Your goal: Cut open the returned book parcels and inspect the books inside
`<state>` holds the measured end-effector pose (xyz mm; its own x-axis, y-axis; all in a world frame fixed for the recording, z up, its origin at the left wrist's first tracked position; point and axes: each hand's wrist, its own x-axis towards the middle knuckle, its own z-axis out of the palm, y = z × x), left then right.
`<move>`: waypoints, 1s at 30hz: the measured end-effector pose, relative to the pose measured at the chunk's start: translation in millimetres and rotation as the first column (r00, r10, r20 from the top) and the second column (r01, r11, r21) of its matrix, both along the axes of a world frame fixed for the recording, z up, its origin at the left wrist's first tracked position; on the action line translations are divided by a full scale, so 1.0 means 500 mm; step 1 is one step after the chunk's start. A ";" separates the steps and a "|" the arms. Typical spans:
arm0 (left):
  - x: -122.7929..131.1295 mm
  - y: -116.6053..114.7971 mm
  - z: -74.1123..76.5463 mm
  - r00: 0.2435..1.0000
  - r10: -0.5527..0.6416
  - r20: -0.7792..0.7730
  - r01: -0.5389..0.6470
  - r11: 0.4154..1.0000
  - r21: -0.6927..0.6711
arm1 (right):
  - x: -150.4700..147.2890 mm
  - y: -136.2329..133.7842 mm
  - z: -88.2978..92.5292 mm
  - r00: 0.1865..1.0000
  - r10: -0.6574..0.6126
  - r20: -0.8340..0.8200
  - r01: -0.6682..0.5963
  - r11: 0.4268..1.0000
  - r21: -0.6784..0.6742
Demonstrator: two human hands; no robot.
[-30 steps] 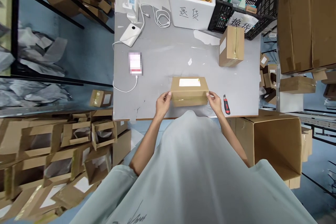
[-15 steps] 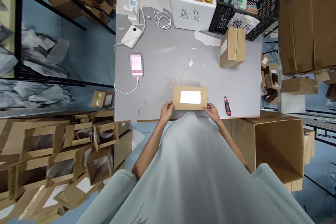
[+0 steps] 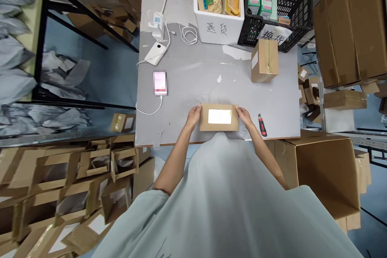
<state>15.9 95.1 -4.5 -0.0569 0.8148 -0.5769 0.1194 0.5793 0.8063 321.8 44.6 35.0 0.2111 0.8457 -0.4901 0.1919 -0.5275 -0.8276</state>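
Note:
A flat brown cardboard box (image 3: 203,117) with a white label (image 3: 219,116) on top lies at the front edge of the grey table (image 3: 193,76). My left hand (image 3: 193,117) grips its left side near the far corner, and my right hand (image 3: 244,116) grips the right side at the matching corner. The fingers of both hands are closed against the cardboard, partly hidden by it. Right of my right hand lies a red and black box cutter (image 3: 262,125). A taller taped carton (image 3: 265,61) stands farther back on the right.
A white bin (image 3: 218,28) and a black crate (image 3: 281,18), both with goods inside, stand at the back. A phone (image 3: 160,83), a power bank (image 3: 155,53) and cables occupy the left. A large open carton (image 3: 326,173) stands off the right front; several boxes fill the left floor.
Both hands have moved from the box's near corners up along its sides toward the far corners. The camera view has shifted slightly; the box still lies near the table's front edge.

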 end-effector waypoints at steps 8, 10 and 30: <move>-0.021 -0.043 0.072 0.999 0.046 -0.014 -0.044 0.988 0.149 | -0.002 -0.057 0.056 0.982 -0.150 -0.118 0.159 0.985 0.068; -0.026 -0.056 0.081 0.998 0.060 -0.035 -0.053 0.984 0.170 | -0.003 -0.071 0.068 0.982 -0.147 -0.119 0.159 0.983 0.094; -0.031 -0.118 0.014 0.996 0.083 -0.019 -0.083 0.996 -0.029 | -0.063 -0.122 0.079 0.895 0.247 0.372 -0.292 0.954 0.067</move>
<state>0.5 36.2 2.5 -0.1344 0.7894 -0.5990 0.0843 0.6114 0.7868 290.3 -16.6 74.7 0.1079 0.9418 -0.3184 0.6052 -0.3163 -0.7306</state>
